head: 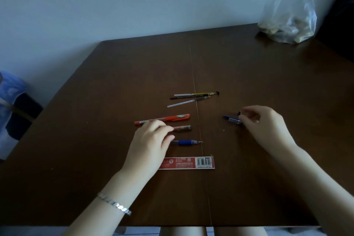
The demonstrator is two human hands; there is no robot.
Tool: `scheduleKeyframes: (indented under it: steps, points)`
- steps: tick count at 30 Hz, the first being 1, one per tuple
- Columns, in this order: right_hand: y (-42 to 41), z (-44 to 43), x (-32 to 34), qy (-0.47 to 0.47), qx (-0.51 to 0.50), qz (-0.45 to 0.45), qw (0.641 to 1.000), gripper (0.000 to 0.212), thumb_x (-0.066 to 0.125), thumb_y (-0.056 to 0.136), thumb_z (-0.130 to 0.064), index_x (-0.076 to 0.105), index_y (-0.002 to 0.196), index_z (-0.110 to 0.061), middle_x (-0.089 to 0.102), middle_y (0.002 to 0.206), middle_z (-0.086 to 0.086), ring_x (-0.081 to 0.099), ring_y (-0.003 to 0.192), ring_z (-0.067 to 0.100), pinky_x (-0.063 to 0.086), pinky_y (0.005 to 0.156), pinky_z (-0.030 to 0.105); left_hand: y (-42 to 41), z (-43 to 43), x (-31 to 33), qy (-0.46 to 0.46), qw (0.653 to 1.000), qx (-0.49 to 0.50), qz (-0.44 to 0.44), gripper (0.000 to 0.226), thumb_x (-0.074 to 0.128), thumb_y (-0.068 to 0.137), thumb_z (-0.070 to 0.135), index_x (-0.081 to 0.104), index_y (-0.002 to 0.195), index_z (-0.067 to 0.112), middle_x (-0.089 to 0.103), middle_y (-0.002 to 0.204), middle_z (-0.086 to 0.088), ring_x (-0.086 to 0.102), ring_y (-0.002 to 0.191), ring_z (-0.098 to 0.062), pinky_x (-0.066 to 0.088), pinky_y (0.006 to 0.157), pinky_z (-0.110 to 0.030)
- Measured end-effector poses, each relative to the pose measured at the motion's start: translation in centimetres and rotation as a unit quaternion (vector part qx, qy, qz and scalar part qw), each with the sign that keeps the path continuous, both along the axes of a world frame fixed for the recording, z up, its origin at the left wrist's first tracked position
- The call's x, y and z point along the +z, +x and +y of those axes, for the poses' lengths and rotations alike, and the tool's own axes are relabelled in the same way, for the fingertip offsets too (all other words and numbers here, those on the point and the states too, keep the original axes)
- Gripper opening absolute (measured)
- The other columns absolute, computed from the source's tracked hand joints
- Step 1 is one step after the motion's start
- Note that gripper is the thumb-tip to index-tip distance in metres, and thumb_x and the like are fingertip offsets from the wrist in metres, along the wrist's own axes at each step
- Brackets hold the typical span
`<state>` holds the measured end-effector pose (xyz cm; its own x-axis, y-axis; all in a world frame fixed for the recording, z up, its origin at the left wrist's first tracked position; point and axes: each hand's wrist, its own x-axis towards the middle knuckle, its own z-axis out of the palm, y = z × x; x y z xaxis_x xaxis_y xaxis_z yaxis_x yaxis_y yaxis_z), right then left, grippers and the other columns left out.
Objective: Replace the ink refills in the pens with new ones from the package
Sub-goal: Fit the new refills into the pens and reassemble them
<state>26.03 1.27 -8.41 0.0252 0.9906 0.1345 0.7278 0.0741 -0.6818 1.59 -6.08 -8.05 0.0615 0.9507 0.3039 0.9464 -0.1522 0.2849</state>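
Head view: the left hand [148,144] rests flat and unclenched over the blue-grip pen [186,142] on the table [249,82]. The right hand [265,123] pinches a blue pen cap [232,120]. The refill package [188,163] lies nearest the person; three loose refills [191,98] lie beyond the orange pen [164,119].

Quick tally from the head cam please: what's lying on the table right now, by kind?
Pens or pen barrels: 3, the orange pen, a dark-ended clear barrel, a blue-grip pen
Loose refills: 3
Blue pen cap: 1, at the right hand
Refill package: 1
Plastic bag: 1
Total: 9
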Motion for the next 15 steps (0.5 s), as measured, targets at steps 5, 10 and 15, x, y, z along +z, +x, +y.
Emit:
scheduleKeyframes:
  steps: [5, 10, 15]
  points:
    - [-0.7, 2.9, -1.0, -0.033, -0.004, -0.054, 0.998, 0.025, 0.061, 0.083, -0.020, 0.066, 0.106, -0.012, 0.064, 0.112, 0.012, 0.058, 0.099, 0.025, 0.048, 0.079, 0.033, 0.7, -1.0, 0.2, -0.005, 1.000, -0.025, -0.012, 0.025, 0.063, 0.082, 0.018, 0.064, 0.107, 0.013, 0.065, 0.103, -0.005, 0.058, 0.097, -0.018, 0.044, 0.082, -0.025]
    - [-0.1, 1.5, 0.0, -0.003, -0.009, 0.017, 1.000, 0.018, 0.060, 0.084, -0.017, 0.068, 0.100, -0.012, 0.065, 0.103, 0.007, 0.050, 0.089, 0.012, 0.038, 0.075, 0.027, 1.0, -0.6, -0.4, -0.046, 0.998, -0.041, -0.002, 0.031, 0.057, 0.086, 0.024, 0.058, 0.117, 0.018, 0.058, 0.115, -0.001, 0.048, 0.108, -0.015, 0.041, 0.092, -0.028]
    - [0.1, -1.9, 1.2, 0.008, -0.005, 0.152, 0.988, 0.016, 0.066, 0.080, -0.015, 0.067, 0.095, -0.022, 0.067, 0.083, -0.007, 0.063, 0.076, 0.003, 0.046, 0.062, 0.011, 2.0, 0.1, -0.7, -0.030, 0.998, -0.052, 0.031, 0.020, 0.063, 0.082, 0.018, 0.065, 0.101, 0.011, 0.065, 0.101, -0.006, 0.055, 0.098, -0.023, 0.047, 0.083, -0.037]
